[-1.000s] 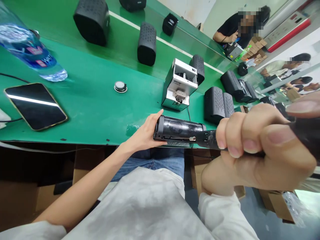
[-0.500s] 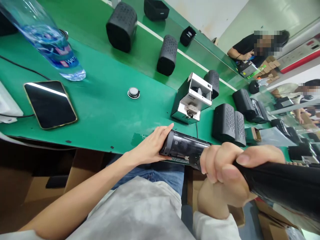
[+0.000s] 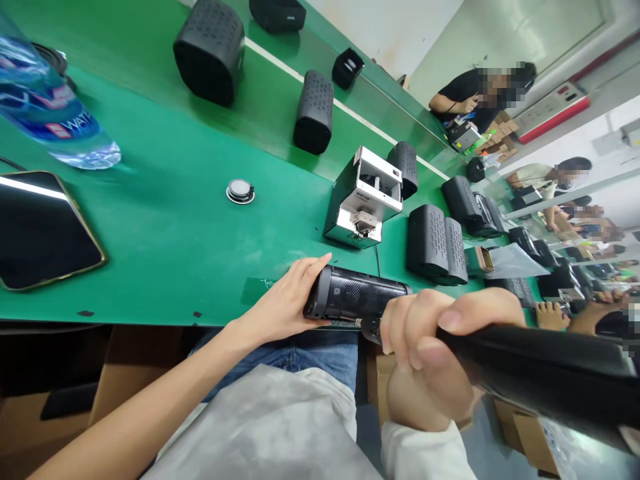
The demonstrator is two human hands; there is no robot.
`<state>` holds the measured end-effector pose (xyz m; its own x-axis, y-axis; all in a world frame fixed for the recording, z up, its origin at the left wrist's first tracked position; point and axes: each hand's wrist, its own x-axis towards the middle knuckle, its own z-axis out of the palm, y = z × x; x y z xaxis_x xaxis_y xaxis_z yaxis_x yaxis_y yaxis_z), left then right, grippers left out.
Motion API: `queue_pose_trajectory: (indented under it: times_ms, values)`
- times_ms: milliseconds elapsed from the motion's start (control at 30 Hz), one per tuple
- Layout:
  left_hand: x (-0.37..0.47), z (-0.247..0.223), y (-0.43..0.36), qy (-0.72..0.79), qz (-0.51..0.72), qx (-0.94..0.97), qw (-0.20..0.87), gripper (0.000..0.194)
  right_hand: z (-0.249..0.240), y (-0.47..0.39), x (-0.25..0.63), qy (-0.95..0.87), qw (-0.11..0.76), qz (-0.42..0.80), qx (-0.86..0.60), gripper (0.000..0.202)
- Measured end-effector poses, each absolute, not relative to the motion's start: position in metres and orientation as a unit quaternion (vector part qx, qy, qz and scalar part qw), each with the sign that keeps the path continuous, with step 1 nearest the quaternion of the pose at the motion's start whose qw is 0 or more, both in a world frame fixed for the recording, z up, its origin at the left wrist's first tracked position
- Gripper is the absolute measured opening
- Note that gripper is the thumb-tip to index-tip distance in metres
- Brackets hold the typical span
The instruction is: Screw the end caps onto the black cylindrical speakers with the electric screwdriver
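Note:
At the front edge of the green table, my left hand [image 3: 287, 303] grips the end of a black cylindrical speaker [image 3: 353, 293], which lies on its side. My right hand [image 3: 445, 340] is wrapped round a thick black power screwdriver [image 3: 545, 367]. Its tip points left and meets the near side of the speaker; whether it sits in a screw is too small to tell. Just behind the speaker stands a silver and black machine [image 3: 365, 200] with an open frame. A small round metal part [image 3: 241, 191] lies on the mat to the left.
A water bottle [image 3: 55, 107] and a phone [image 3: 47, 230] are at the left. Dark speaker housings [image 3: 213, 53] stand along the back and right of the green table [image 3: 165, 247]. People sit farther along the right, one in black [image 3: 470, 100]. Cardboard boxes are below.
The view has shifted, so most table items appear farther left. Both hands keep their hold on the speaker and the screwdriver. Another person's hands now show at the right.

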<state>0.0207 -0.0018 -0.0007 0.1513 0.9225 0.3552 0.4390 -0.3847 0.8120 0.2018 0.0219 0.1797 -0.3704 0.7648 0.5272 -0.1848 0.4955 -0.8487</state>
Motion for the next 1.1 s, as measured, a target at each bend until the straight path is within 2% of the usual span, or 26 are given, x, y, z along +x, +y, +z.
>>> queue_pose_trajectory:
  times_ms: [167,233,300,367,567,767,933,1100]
  values:
    - [0.021,-0.001,-0.002,0.479,0.444,0.705,0.277,0.137,0.229,0.052,0.216,-0.651,0.582,0.453,-0.181,0.028]
    - [0.021,-0.001,-0.002,0.48,0.438,0.709,0.273,0.14,0.243,0.081,0.211,-0.611,0.647,0.415,-0.19,0.03]
    - [0.021,-0.001,-0.002,0.483,0.436,0.709,0.272,0.142,0.246,0.115,0.197,-0.563,0.723,0.357,-0.182,0.025]
    - [0.021,-0.002,-0.002,0.485,0.437,0.707,0.272,0.143,0.238,0.149,0.181,-0.55,0.754,0.317,-0.171,0.019]
    - [0.021,-0.003,-0.001,0.481,0.443,0.704,0.277,0.141,0.213,0.204,0.162,-0.594,0.727,0.257,-0.229,0.019]
    - [0.021,-0.003,-0.001,0.482,0.441,0.703,0.28,0.139,0.213,0.209,0.161,-0.594,0.708,0.279,-0.262,0.022]
    - [0.021,-0.002,-0.001,0.478,0.446,0.704,0.278,0.138,0.21,0.212,0.157,-0.614,0.701,0.23,-0.282,0.024]
    - [0.021,-0.001,-0.001,0.48,0.438,0.71,0.271,0.142,0.212,0.209,0.159,-0.665,0.651,0.259,-0.258,0.029]
